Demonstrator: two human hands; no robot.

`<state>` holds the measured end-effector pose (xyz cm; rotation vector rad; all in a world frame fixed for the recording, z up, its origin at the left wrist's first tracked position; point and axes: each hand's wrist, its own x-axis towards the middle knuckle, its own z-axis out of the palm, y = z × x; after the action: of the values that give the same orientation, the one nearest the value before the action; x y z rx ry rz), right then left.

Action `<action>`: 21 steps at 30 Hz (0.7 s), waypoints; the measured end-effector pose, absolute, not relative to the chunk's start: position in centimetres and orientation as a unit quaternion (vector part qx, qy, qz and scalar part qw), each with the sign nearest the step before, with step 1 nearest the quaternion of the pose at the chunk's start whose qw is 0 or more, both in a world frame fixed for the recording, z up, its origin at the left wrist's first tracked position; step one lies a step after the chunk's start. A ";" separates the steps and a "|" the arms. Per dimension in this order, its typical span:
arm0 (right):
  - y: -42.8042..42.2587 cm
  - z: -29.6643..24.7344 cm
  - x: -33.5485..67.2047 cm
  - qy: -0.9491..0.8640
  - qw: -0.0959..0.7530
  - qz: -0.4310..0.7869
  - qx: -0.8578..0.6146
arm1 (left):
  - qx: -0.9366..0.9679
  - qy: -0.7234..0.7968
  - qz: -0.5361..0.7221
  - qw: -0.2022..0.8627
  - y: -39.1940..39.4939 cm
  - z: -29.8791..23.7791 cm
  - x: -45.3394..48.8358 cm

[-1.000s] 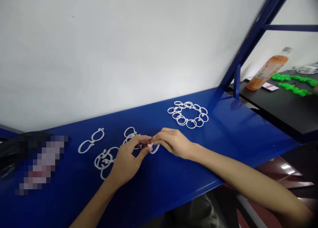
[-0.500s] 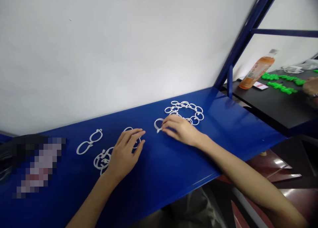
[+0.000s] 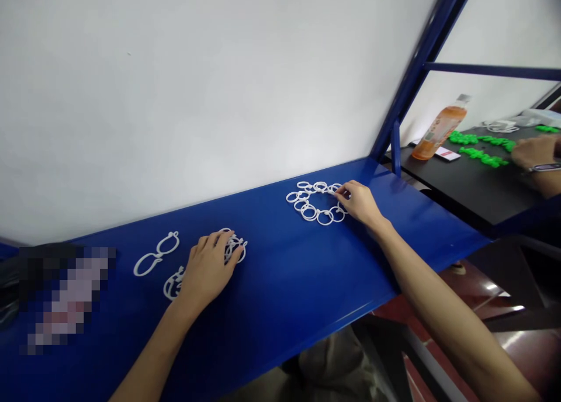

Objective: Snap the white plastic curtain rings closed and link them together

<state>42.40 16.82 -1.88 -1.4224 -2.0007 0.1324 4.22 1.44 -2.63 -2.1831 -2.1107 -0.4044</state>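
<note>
My right hand (image 3: pixel 362 204) is at the right side of a loop of several small white rings (image 3: pixel 325 217) on the blue table. Its thumb and fingers are pinched on a white ring that they partly hide. My left hand (image 3: pixel 209 271) lies open over a loose cluster of white rings (image 3: pixel 237 249), its fingertips resting on or just above them. More tangled white rings (image 3: pixel 172 286) show beside its wrist, partly covered. Farther left lies a separate pair of joined white rings (image 3: pixel 156 254), each with a small tab.
The blue table (image 3: pixel 280 308) runs along a white wall, with a blue metal post (image 3: pixel 409 92) at its right end. Beyond stand a tilted bottle of orange drink (image 3: pixel 440 130), green pieces (image 3: pixel 484 156) and another person's hand (image 3: pixel 534 151). A dark bag (image 3: pixel 13 279) lies far left.
My right hand has moved right, from beside a single ring near the table's middle to the ring loop; that ring is gone from its spot. My left hand has lowered onto the cluster.
</note>
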 end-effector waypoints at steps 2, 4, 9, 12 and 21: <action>16.7 -1.8 42.3 -0.766 0.328 0.053 -0.550 | -0.713 -0.689 -0.131 0.030 1.5 -2.5 4.2; 16.7 -1.7 42.2 -0.767 0.321 0.054 -0.552 | -0.715 -0.687 -0.130 0.025 1.5 -2.4 4.1; 16.4 -1.4 41.8 -0.760 0.356 0.022 -0.543 | -0.718 -0.679 -0.147 0.045 1.7 -2.7 3.7; 15.5 -1.0 40.8 -0.761 0.388 -0.004 -0.520 | -0.717 -0.676 -0.161 0.060 1.8 -2.9 3.6; 8.4 -0.2 31.1 -0.921 0.279 0.100 -0.255 | -0.702 -0.679 -0.213 0.007 1.8 -2.0 4.7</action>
<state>31.08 8.37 -0.15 -0.6839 -2.4697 0.2677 4.73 1.78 -1.99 -2.1967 -2.1244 -0.6664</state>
